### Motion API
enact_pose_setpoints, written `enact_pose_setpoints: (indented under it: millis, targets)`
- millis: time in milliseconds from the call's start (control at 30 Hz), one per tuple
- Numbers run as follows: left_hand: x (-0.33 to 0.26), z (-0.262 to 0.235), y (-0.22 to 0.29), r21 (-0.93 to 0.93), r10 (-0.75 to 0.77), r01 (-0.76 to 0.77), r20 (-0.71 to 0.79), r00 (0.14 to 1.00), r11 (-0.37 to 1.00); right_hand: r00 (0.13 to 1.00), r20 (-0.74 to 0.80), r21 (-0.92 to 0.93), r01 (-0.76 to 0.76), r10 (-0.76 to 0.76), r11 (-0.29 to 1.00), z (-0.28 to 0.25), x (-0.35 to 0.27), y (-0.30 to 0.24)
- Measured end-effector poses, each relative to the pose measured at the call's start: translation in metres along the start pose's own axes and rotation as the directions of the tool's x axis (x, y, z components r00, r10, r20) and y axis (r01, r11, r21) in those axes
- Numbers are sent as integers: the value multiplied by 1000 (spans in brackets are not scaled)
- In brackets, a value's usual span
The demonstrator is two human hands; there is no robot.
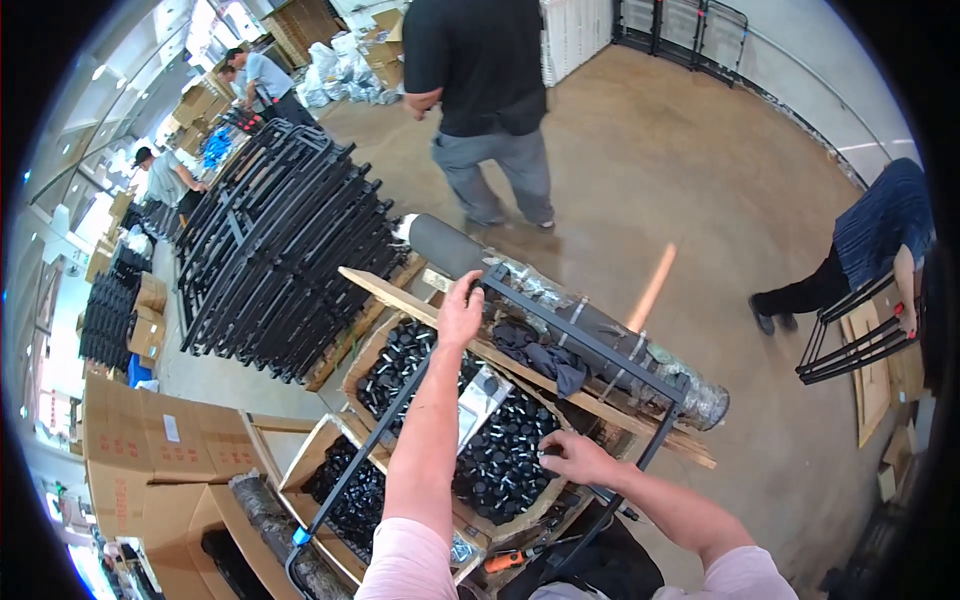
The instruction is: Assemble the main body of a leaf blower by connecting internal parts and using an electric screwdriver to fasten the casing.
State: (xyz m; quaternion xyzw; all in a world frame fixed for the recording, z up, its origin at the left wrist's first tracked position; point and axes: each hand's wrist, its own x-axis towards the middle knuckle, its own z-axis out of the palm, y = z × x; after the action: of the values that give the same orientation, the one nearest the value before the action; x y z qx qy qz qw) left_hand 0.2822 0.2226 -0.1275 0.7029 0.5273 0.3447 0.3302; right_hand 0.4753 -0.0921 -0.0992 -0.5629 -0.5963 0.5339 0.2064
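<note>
A black metal tube frame (583,340) lies across the padded roll and the boxes in front of me. My left hand (460,315) is closed around its far left corner, arm stretched out. Lower right, my right hand (580,460) hovers over the right-hand box of black screw-in feet (508,450), which have round black heads and silver shanks. Its thumb and fingers are pinched on what looks like one black screw-in foot (546,452). Between the piles lies a pale flat piece (482,405).
A smaller box of dark parts (345,485) sits at left, near a large carton (165,450). An orange-handled tool (503,561) lies close to me. Stacked black frames (275,250) stand far left. One person (480,90) stands ahead; another (880,230) handles frames at right.
</note>
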Motion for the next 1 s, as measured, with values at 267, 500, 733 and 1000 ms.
enact_pose_setpoints:
  millis: [267,500,733,1000]
  targets:
    - [10,4,-17,-236,24,-47,-102,995,971,918,-376,-25,-149,129,988,-81,-98,-8]
    - [6,5,-3,-218,36,-35,1,999,975,712,-702,-186,-195,9,963,-136,-132,24]
    - [7,4,10,-50,-42,41,-19,999,998,807,-590,-313,-238,8,919,-142,-124,26]
    - [8,0,-3,-258,-87,86,7,996,962,865,-495,-506,-364,82,782,-148,-110,9]
